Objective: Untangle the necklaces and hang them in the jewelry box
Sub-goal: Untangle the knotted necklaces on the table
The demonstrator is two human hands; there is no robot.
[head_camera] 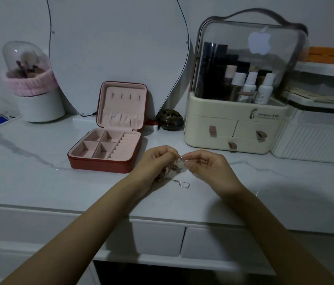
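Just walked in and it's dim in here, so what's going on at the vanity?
A person is working at a clump of tangled necklaces. The left hand and right hand each pinch a chain just above the marble top, with a silver loop trailing onto it. The red jewelry box stands open to the left, its lid hooks still bare, so nothing is hung yet.

dim, bluish | soft round shadow on countertop [285, 202] at right | wide-angle bending at edges | fine detail murky
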